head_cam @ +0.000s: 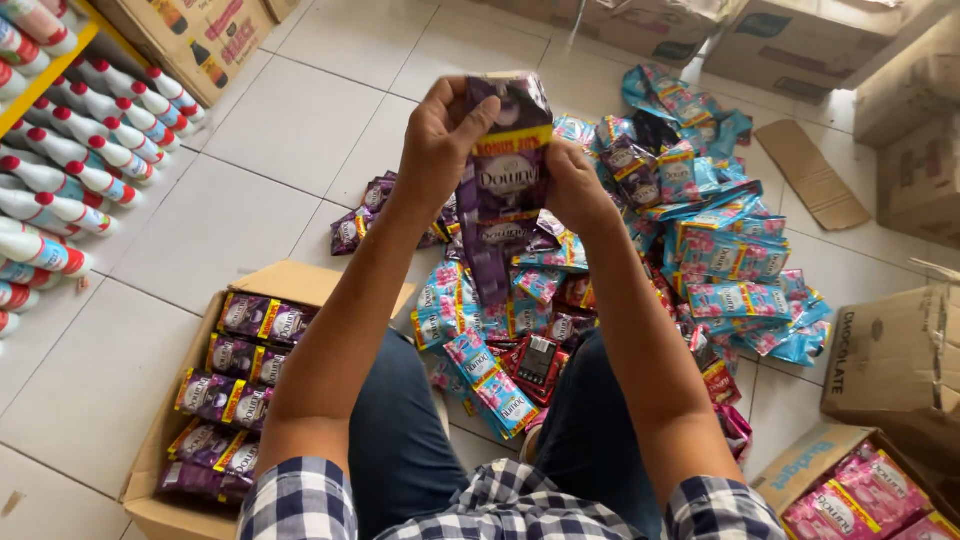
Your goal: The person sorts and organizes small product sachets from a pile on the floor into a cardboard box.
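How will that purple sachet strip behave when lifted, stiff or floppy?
Probably floppy: the purple sachet strip hangs limp below the left hand and right hand, bending at its joins. Likely light, since fingertips alone carry it. Its glossy film looks slippery, and the pile of sachets lies sprawled, so strips may slide.

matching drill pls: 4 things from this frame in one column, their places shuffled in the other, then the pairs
Things:
1. purple sachet strip
2. open box of purple sachets
3. white bottles with red caps
4. box of pink sachets

Places:
A. floor, lower right corner
B. held up between left hand and right hand
C. rows at the far left
D. floor beside the person's left knee

Pairs: 1-B, 2-D, 3-C, 4-A
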